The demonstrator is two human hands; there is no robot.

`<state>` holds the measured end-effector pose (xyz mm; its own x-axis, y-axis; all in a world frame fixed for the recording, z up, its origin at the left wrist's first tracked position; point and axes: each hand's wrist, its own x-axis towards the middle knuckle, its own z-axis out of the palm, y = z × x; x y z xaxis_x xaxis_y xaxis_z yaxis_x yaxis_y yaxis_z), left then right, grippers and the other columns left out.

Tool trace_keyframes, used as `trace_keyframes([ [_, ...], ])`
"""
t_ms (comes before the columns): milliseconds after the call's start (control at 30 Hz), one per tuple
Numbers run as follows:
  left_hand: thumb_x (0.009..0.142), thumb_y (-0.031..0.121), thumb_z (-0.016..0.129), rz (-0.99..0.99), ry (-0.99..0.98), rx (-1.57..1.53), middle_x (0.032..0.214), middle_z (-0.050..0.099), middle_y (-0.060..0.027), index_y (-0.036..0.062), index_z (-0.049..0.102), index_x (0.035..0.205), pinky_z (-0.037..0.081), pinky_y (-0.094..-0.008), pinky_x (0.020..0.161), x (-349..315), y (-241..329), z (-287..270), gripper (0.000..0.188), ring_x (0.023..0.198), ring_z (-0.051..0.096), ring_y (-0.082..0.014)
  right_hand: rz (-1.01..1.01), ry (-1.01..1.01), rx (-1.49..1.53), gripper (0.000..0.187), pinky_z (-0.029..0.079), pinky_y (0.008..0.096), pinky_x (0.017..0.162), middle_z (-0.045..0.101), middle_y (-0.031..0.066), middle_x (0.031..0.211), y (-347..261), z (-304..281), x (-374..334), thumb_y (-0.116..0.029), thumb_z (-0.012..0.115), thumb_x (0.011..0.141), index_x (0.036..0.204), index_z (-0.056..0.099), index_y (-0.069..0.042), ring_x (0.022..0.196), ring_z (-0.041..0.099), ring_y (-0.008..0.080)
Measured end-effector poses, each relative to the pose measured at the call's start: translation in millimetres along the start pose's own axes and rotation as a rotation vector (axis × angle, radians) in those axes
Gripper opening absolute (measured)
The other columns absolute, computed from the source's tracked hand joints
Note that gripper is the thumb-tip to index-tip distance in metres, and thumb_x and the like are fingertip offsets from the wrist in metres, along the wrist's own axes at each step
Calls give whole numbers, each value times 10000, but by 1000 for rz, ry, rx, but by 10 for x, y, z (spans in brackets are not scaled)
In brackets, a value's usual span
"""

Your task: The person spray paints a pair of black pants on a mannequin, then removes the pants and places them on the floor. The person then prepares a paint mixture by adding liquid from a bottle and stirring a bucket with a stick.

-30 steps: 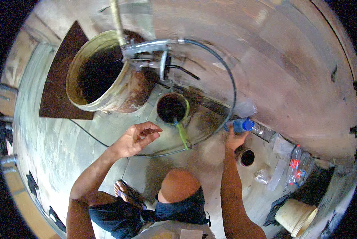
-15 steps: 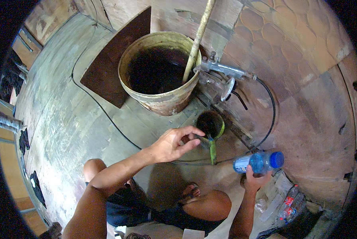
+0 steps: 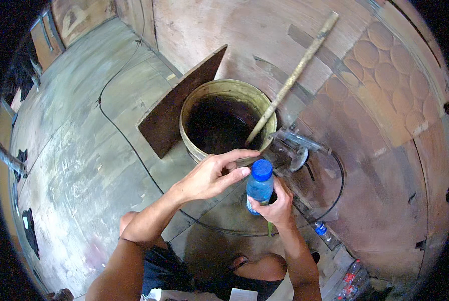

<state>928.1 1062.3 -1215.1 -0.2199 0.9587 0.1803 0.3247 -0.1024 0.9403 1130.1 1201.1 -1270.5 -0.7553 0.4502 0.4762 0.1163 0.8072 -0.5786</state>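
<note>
My right hand (image 3: 278,203) grips a clear plastic bottle (image 3: 259,186) round its body, with the blue cap (image 3: 262,170) on and facing up. My left hand (image 3: 217,173) is open beside it, thumb and fingers spread and the thumb tip close to the cap; whether it touches, I cannot tell. Beyond the hands stands a large stained bucket (image 3: 269,95) with dark contents, and a long stick (image 3: 297,75) leans in it. Behind the bottle, the green dipper is mostly hidden; only a bit of its handle (image 3: 269,229) shows.
A grinder-like power tool (image 3: 297,148) lies right of the bucket, its black cable (image 3: 129,143) looping across the floor. A dark board (image 3: 177,108) leans behind the bucket's left side. At the lower right are a small bottle (image 3: 322,231) and several red-labelled bottles (image 3: 352,276).
My right hand has brought the bottle left and up, from the right side to beside my left hand, turning it upright. A small bottle on the floor has come into sight.
</note>
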Motion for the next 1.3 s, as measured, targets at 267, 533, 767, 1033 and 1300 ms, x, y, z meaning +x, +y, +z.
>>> trace_keyframes([
  [267, 1003, 301, 611, 10, -90, -77, 679, 557, 1, 97, 540, 1407, 399, -296, 588, -15, -130, -295, 458, 635, 427, -76, -4, -40, 37, 716, 574, 433, 752, 671, 173, 989, -121, 300, 154, -282, 876, 606, 1223, 617, -26, 851, 694, 349],
  [533, 994, 275, 630, -73, -116, -200, 791, 666, -19, 23, 542, 1368, 472, -276, 703, 53, -359, -229, 459, 730, 524, -54, 85, -77, 38, 684, 561, 421, 786, 679, 176, 1010, -103, 354, 131, -290, 865, 621, 1196, 626, -8, 893, 698, 338],
  [767, 944, 274, 697, -179, 66, -6, 782, 708, -92, -13, 630, 1202, 513, -319, 672, 78, -277, -74, 392, 708, 636, -103, 81, -31, -102, 718, 575, 435, 709, 667, 149, 951, -91, 364, 70, -287, 878, 590, 1220, 620, -58, 810, 692, 338],
  [1033, 858, 422, 736, -281, 230, 365, 594, 623, -137, -15, 652, 979, 495, -422, 565, 78, -138, 23, 461, 556, 645, -293, 46, -19, -363, 700, 553, 414, 596, 614, 100, 864, -86, 370, 28, -383, 863, 617, 1213, 623, -106, 702, 661, 303],
  [1300, 846, 585, 625, -397, 191, 460, 614, 604, -220, -20, 627, 755, 511, -486, 648, 194, -255, 18, 613, 663, 646, -403, 39, -41, -427, 720, 540, 420, 554, 598, 88, 872, -74, 414, -8, -380, 856, 603, 1230, 625, -111, 688, 658, 305],
])
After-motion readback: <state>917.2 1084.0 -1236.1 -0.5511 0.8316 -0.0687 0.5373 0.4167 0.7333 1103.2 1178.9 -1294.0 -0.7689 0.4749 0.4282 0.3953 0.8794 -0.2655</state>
